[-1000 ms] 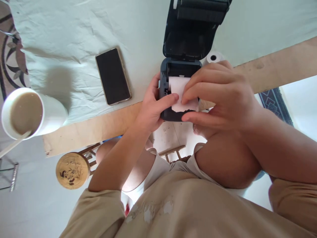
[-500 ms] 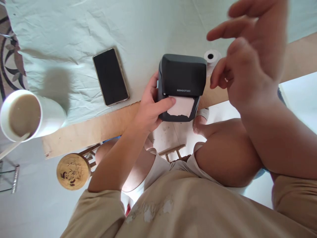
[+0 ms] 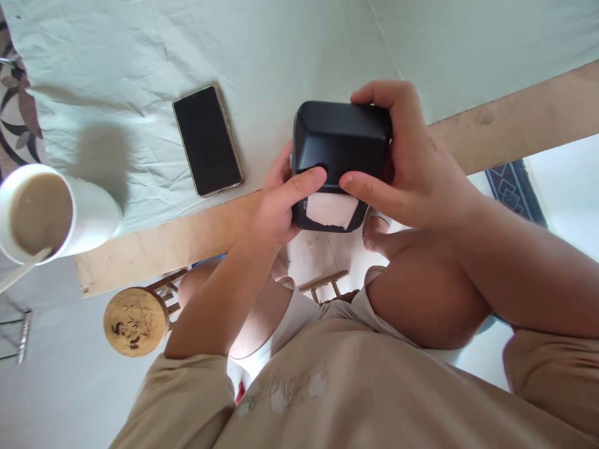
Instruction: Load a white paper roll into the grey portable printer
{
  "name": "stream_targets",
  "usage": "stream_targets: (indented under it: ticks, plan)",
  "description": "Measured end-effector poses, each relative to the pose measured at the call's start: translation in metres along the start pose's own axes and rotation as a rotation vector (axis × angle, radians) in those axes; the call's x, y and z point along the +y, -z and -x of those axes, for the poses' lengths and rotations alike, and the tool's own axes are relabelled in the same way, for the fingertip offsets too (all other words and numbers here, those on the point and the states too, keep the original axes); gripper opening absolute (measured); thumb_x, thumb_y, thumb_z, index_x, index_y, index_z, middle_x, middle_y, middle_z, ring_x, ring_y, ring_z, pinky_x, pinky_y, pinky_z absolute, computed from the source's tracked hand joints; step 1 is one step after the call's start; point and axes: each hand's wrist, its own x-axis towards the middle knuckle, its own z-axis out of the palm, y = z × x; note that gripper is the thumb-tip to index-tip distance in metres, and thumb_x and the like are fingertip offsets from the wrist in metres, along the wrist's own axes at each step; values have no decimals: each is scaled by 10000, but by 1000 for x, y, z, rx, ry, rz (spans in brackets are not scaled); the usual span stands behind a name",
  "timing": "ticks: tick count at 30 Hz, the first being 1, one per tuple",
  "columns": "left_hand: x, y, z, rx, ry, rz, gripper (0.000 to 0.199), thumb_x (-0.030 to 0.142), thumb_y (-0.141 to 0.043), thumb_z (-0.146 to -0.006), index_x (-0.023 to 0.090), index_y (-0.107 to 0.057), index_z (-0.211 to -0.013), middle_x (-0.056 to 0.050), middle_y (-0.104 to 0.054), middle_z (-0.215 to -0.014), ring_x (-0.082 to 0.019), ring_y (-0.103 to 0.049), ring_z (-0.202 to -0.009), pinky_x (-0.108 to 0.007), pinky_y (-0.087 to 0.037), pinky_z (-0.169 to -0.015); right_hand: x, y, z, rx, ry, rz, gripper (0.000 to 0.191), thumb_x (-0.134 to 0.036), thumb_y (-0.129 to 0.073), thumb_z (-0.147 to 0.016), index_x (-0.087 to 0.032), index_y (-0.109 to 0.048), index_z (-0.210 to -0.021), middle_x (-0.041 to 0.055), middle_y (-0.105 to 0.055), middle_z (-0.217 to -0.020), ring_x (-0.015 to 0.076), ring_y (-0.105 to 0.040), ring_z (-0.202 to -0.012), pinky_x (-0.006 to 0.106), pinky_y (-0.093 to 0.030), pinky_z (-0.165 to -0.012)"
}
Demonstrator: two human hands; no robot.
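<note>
A black label printer (image 3: 341,137) is held in both hands over the table's front edge. A torn-edged strip of white paper (image 3: 330,211) sticks out below its lid. My left hand (image 3: 281,206) wraps the printer's left side, its thumb resting on the lid's lower edge. My right hand (image 3: 416,168) grips the right side, with the thumb on the lid's lower edge and the index finger over the far top edge. Its palm side and the remaining fingers are mostly hidden. Both thumbs partly cover the lettering on the lid.
A dark-screened phone (image 3: 208,140) lies on the pale green cloth (image 3: 281,50) left of the printer. A white cup (image 3: 93,209) of brown drink with a spoon stands at the far left. Below the bare wooden table edge (image 3: 187,240) is a round wooden stool (image 3: 135,321).
My right hand has come down from the upper right and taken hold of the printer's right side. The lid sits lower over the paper. The white paper roll is now out of sight.
</note>
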Motion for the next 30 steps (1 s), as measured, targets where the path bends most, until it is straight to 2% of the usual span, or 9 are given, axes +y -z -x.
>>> stream_targets:
  ticks: [3, 6, 11, 16, 20, 22, 24, 27, 30]
  plan:
    - [0, 1, 0, -14, -6, 17, 194, 313, -734, -861, 201, -677, -1009, 9, -681, -819, -130, -699, -724, -215, -512, -588, 0, -1, 1, 8, -13, 14, 648, -528, -633, -871, -252, -356, -1388, 87, -544, -1337, 205, -632, -1081, 373, -562, -883]
    - [-2, 1, -2, -18, 26, 65, 236, 431, -631, -937, 209, -698, -980, -14, -726, -880, -223, -747, -1011, -278, -599, -740, -1, -3, 2, 40, -25, 23, 647, -548, -619, -890, -252, -376, -1411, 97, -551, -1359, 217, -638, -1090, 416, -568, -955]
    - [-6, 3, -7, 84, 59, 123, 355, 488, -533, -999, 192, -725, -967, -42, -771, -965, -296, -611, -1332, -365, -591, -1003, 0, -3, 5, 114, 63, 53, 548, -508, -576, -927, -239, -442, -1385, 99, -554, -1379, 211, -635, -1092, 494, -534, -1110]
    - [-7, 6, -8, 107, 130, 151, 329, 458, -520, -1015, 220, -714, -897, -20, -733, -796, -269, -706, -1148, -355, -624, -883, 6, -1, 3, 73, 182, 109, 569, -456, -647, -879, -252, -454, -1373, 114, -545, -1372, 191, -629, -973, 526, -551, -1070]
    - [-8, 7, -10, 117, 88, 154, 365, 454, -473, -1035, 216, -704, -883, 6, -734, -808, -180, -714, -772, -299, -594, -660, 5, 1, 2, 93, 169, 88, 605, -490, -711, -840, -268, -483, -1355, 107, -550, -1364, 144, -588, -873, 360, -605, -770]
    - [-8, 7, -10, 84, 128, 186, 365, 486, -497, -1021, 209, -707, -910, -5, -751, -845, -179, -712, -751, -305, -596, -664, 2, 1, 3, 175, 139, 90, 590, -481, -759, -804, -246, -542, -1301, 109, -551, -1322, 107, -548, -789, 278, -521, -587]
    - [-6, 5, -10, 2, 172, 212, 422, 570, -509, -992, 199, -703, -946, -31, -745, -850, -216, -734, -819, -329, -609, -708, -2, 1, 4, 305, 133, 114, 537, -501, -793, -776, -223, -607, -1197, 80, -589, -1116, 68, -463, -660, 264, -426, -515]
    - [-1, 1, -7, -59, 206, 156, 475, 641, -527, -950, 192, -674, -1006, -37, -690, -837, -235, -738, -852, -317, -602, -678, -8, -1, 7, 500, 181, 252, 309, -465, -716, -876, -210, -651, -1038, -12, -501, -688, 58, -392, -534, 266, -375, -535]
    - [2, -1, -3, -4, 193, 53, 308, 485, -677, -914, 203, -640, -1032, -11, -653, -860, -155, -697, -755, -229, -550, -607, -12, -2, 9, 619, 200, 449, 185, -351, -577, -985, -192, -666, -957, -15, -551, -615, 81, -514, -546, 266, -387, -558]
